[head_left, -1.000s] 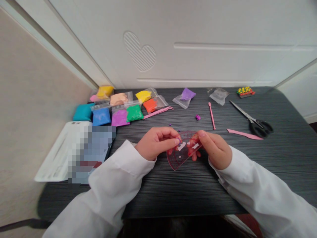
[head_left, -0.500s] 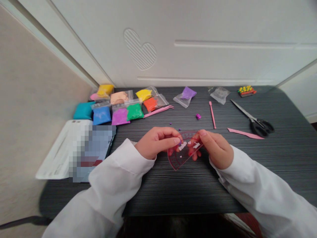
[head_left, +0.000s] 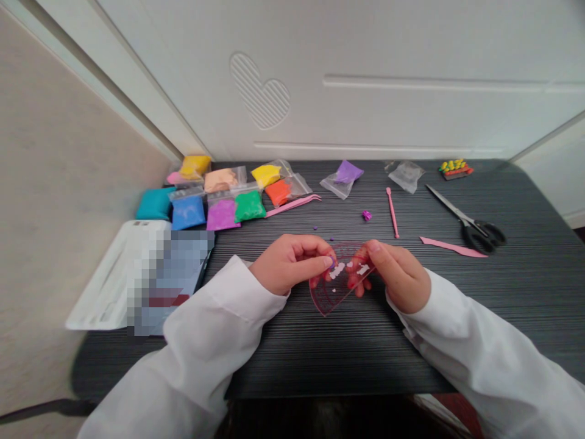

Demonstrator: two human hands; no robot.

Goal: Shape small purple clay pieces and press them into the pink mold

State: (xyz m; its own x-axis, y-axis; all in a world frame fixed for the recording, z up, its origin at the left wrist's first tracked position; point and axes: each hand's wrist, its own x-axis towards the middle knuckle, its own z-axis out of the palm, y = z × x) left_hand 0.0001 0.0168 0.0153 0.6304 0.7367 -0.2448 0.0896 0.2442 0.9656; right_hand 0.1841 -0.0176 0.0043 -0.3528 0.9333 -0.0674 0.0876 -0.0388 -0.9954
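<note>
A see-through red protractor (head_left: 325, 300) with white printed patches is tilted above the table between my hands. My left hand (head_left: 295, 265) is closed on its upper left part, thumb in front. At that thumb tip shows a small bit of purple clay (head_left: 332, 263), pressed against the plastic. The right corner is pinched by my right hand (head_left: 403, 275), whose other fingers show through from behind. Tiny purple crumbs (head_left: 331, 239) and a small magenta clay lump (head_left: 367, 215) lie on the table beyond the protractor.
Several bags of coloured clay, one of them green (head_left: 249, 206), sit at the back left beside pink tweezers (head_left: 292, 205). Rightward lie a pink stick tool (head_left: 392, 213), a pink knife (head_left: 452, 247), black scissors (head_left: 482, 235) and a yellow-topped clay piece (head_left: 456, 169).
</note>
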